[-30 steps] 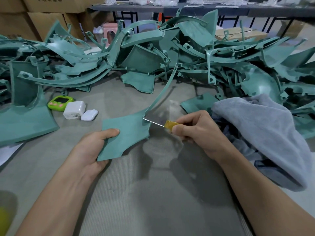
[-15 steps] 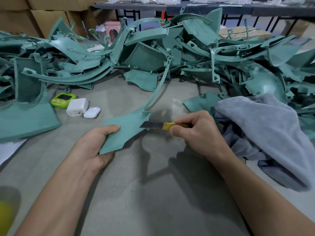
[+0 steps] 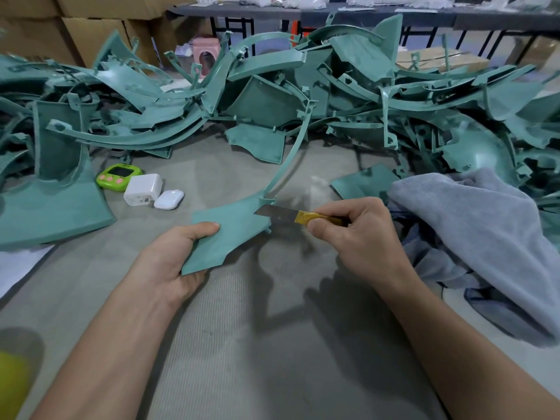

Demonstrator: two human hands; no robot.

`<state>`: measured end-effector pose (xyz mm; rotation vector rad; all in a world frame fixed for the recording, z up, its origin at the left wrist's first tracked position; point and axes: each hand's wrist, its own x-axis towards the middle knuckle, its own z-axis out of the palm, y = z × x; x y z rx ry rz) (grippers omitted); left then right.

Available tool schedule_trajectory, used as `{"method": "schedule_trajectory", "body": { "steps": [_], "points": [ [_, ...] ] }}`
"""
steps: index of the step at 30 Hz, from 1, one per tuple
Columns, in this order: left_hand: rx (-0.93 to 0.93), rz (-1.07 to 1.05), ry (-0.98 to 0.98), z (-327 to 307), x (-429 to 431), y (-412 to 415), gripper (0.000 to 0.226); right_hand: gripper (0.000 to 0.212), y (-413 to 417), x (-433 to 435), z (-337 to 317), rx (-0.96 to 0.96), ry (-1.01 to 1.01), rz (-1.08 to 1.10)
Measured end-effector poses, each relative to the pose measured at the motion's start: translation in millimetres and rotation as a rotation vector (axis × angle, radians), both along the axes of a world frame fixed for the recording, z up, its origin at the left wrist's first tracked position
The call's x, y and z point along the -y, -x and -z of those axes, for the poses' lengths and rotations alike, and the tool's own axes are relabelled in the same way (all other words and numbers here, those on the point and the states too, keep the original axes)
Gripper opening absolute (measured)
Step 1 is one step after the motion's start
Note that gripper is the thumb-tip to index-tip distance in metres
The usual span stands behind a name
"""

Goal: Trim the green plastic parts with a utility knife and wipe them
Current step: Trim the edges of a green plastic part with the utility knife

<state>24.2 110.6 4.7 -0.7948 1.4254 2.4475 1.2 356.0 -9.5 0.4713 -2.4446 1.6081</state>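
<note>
Held part: the green plastic part (image 3: 230,237) is in the centre of the frame, lifted a little above the worktop (image 3: 242,344). Its flat panel faces up, and a thin curved arm rises from the upper right corner toward the pile.
Left hand: the left hand (image 3: 169,262) grips the lower left edge of the panel, thumb on top and fingers below. I think this steadies the panel against the push of the blade.
Right hand: the right hand (image 3: 357,234) is closed around the yellow handle of the utility knife (image 3: 291,216).
Blade: the tip touches the part at the corner where the arm joins the panel. Probably extra plastic is trimmed there.
Cloth: a grey cloth (image 3: 472,237) lies just beside the right hand at the right of the frame, in my judgement kept near for the wiping.
Pile: many green parts (image 3: 272,86) are heaped across the upper half. I cannot tell which are already trimmed.
Small things: a green timer (image 3: 118,176), a white charger (image 3: 142,189) and a white earbud case (image 3: 168,199) sit left of centre, apart from the cutting.
Containers: the cardboard boxes (image 3: 91,13) at the upper left show no contents.
</note>
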Motion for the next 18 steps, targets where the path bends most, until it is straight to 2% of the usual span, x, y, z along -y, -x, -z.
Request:
{"method": "schedule_trajectory", "body": {
  "steps": [5, 7, 9, 13, 18],
  "points": [
    [0.001, 0.011, 0.032, 2.4, 0.3, -0.7, 0.013, 0.018, 0.2, 0.0, -2.7, 0.013, 0.08, 0.08],
    [-0.007, 0.012, 0.043, 4.2, 0.6, -1.0, 0.013, 0.016, -0.7, -2.0, -5.1, 0.027, 0.099, 0.014],
    [-0.026, 0.012, 0.043, 5.8, 0.7, -0.9, 0.014, 0.012, -2.8, -0.5, -5.8, 0.058, 0.057, -0.034],
    [-0.065, 0.017, 0.092, 7.9, -1.4, 0.9, 0.015, 0.018, 1.0, 0.0, -2.1, 0.079, 0.025, 0.085],
    [-0.078, 0.002, 0.11, 9.8, -1.0, 1.6, 0.016, 0.011, 0.2, -2.0, -4.7, 0.125, 0.032, -0.011]
  ]
}}
